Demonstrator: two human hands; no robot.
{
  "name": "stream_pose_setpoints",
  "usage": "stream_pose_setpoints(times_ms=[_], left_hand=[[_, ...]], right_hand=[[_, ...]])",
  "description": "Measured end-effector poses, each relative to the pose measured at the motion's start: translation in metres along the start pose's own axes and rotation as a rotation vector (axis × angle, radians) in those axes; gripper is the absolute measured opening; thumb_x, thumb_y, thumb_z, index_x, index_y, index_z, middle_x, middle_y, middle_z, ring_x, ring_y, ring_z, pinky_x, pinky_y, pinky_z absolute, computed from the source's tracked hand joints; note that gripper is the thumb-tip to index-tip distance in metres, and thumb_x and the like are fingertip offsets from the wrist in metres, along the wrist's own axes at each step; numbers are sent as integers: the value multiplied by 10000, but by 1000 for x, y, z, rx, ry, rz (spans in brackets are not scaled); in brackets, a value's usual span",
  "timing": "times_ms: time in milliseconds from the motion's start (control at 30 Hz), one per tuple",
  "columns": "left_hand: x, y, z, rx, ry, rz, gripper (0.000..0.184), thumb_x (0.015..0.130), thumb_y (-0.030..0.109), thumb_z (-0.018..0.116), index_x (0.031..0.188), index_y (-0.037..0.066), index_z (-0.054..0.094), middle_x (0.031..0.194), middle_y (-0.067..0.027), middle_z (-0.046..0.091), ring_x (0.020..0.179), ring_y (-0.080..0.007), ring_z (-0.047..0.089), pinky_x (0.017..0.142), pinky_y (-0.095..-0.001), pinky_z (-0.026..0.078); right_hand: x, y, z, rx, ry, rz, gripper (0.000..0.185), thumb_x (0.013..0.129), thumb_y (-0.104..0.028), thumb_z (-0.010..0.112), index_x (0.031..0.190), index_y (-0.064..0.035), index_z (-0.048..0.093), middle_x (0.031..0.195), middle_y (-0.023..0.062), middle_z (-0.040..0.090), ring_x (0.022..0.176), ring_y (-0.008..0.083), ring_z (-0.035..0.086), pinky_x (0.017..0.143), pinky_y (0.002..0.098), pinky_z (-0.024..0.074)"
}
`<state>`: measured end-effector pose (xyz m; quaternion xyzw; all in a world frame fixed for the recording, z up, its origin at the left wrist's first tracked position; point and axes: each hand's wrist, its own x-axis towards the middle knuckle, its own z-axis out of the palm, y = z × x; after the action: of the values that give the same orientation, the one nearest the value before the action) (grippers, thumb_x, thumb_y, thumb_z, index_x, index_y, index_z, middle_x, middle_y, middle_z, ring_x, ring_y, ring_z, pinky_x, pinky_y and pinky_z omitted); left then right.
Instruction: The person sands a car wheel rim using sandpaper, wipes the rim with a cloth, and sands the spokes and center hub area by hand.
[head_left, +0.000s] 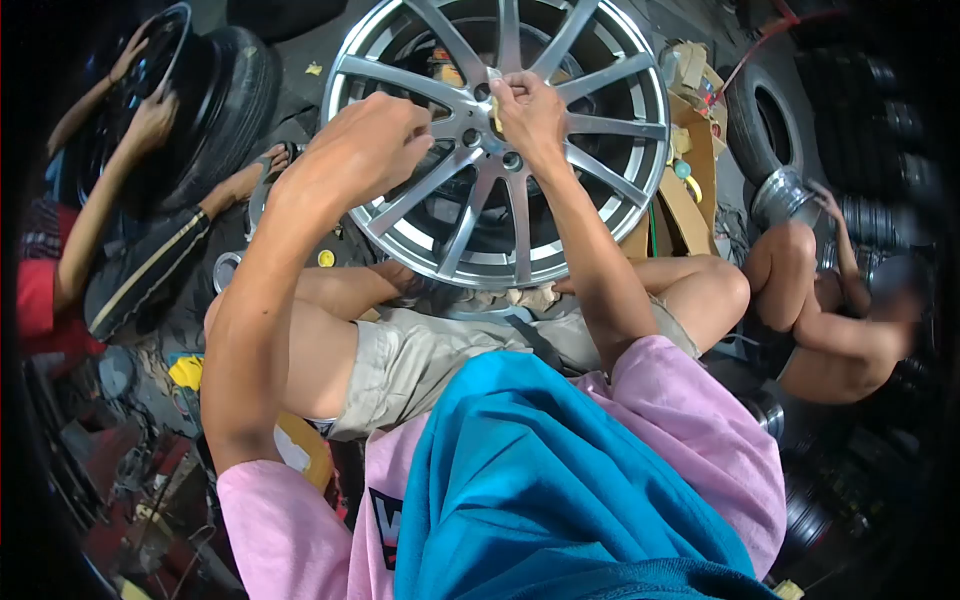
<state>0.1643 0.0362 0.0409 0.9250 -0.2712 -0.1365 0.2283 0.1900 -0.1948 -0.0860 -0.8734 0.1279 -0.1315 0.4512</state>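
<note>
A silver multi-spoke car wheel rim (519, 235) stands in front of my crossed legs, its face towards me. My right hand (532, 118) is at the hub, fingers pinched on a small pale yellowish strip (496, 112); its exact kind is unclear. Over the rim's left spokes, my left hand (365, 150) has its fingers curled together. Whatever they may hold is hidden from view. Bolt holes show around the hub between the two hands.
A cardboard box (690, 185) with odds and ends sits right of the rim. At left, another person's hands hold a dark wheel beside a tyre (235, 100). A person at right sits by a smaller metal rim (782, 197). Another tyre (765, 125) stands behind.
</note>
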Motion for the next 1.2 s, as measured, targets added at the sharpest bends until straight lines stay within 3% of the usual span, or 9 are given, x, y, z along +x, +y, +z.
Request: stream_pose_setpoints(times_ms=[233, 267, 300, 400, 600, 700, 967, 1033, 1200], left_hand=[[4, -11, 16, 26, 11, 6, 256, 990, 194, 679, 1065, -41, 745, 1013, -210, 732, 888, -381, 702, 827, -458, 541], [7, -8, 17, 21, -53, -26, 307, 1002, 228, 683, 1151, -35, 735, 1147, -216, 722, 1031, -388, 692, 924, -454, 536], [10, -7, 24, 36, -61, -22, 307, 1002, 228, 683, 1151, -35, 735, 1147, -216, 722, 1031, -388, 692, 924, -454, 536], [20, -19, 69, 160, 136, 179, 470, 1020, 287, 674, 1372, -23, 642, 1458, -198, 610, 1404, -383, 509, 1184, -454, 409], [49, -1, 122, 550, 209, 352, 631, 1075, 411, 550, 1538, -14, 485, 1680, -154, 382, 1569, -379, 304, 1258, -516, 304], [65, -1, 127, 626, 218, 358, 638, 1085, 405, 527, 1566, -7, 450, 1711, -150, 323, 1590, -371, 261, 1260, -563, 280], [75, -2, 121, 767, 272, 328, 621, 1089, 384, 508, 1570, -5, 462, 1696, -154, 358, 1592, -368, 257, 1266, -592, 221], [72, 4, 110, 836, 295, 199, 601, 1091, 356, 499, 1560, -19, 470, 1677, -172, 387, 1592, -369, 257, 1266, -595, 221], [64, 11, 114, 745, 241, 361, 584, 1093, 336, 487, 1553, -25, 477, 1659, -175, 417, 1587, -382, 267, 1263, -582, 240]], right_hand=[[-68, -11, -48, 298, -274, -55, 197, 1008, -192, 655, 1040, 0, 618, 810, 145, 716, 665, 241, 722, 665, 376, 548], [-86, -5, -55, 203, -347, -93, 209, 1023, -211, 643, 1065, -11, 598, 817, 146, 702, 656, 247, 716, 652, 385, 542], [-101, 11, -58, 282, -478, -123, 177, 1062, -165, 622, 1079, 6, 581, 825, 77, 670, 728, 138, 720, 632, 302, 534], [-150, 3, -90, 316, -677, 18, 152, 1062, -140, 610, 1061, 5, 567, 791, 64, 635, 687, 138, 693, 619, 303, 529], [-184, 33, -113, 318, -655, 141, 169, 1028, -161, 639, 1033, 1, 590, 808, 147, 661, 640, 245, 666, 635, 398, 505], [-176, 44, -114, 288, -553, -16, 150, 1045, -123, 633, 1038, 15, 572, 778, 79, 644, 666, 163, 678, 614, 329, 523], [-172, 57, -119, 299, -475, -58, 146, 1025, -117, 644, 1008, 15, 583, 767, 86, 619, 644, 180, 617, 607, 344, 481], [-172, 53, -122, 254, -546, 29, 175, 1005, -168, 662, 1039, -6, 604, 875, 186, 670, 771, 370, 657, 712, 447, 501], [-169, 46, -117, 263, -543, -6, 174, 1005, -160, 665, 1037, -1, 602, 881, 186, 672, 778, 357, 667, 713, 436, 507]])
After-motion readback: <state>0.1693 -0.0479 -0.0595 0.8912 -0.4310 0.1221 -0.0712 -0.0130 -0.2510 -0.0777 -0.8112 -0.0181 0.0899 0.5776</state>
